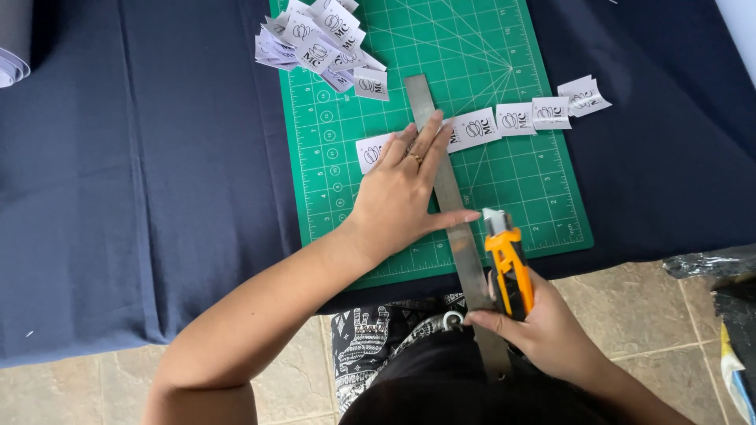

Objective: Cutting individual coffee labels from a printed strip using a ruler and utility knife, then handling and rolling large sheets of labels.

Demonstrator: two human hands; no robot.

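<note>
On the green cutting mat [543, 197] I note the steel ruler [453, 205] lying near-to-far across the strip of printed labels [504, 122] (uncut). My left hand [402, 189] presses the ruler flat, fingers spread; my right hand [543, 327] grips the orange utility knife [508, 264] at the ruler's right edge, nearer me than the strip.

Setting: small home craft or sewing workspace, not an industrial shop. Evidence — a table draped in dark navy cloth [157, 197] hanging over its edge, with a green gridded cutting mat [346, 197] laid on top. Beige stone-look floor tiles [654, 315] with grout lines point to a domestic room. A heap of cut white printed labels [319, 43] and a strip of uncut ones [520, 118] suggest hand-finishing in small batches — a steel ruler [461, 236] and an orange utility knife [508, 264] are the only tools.
</note>
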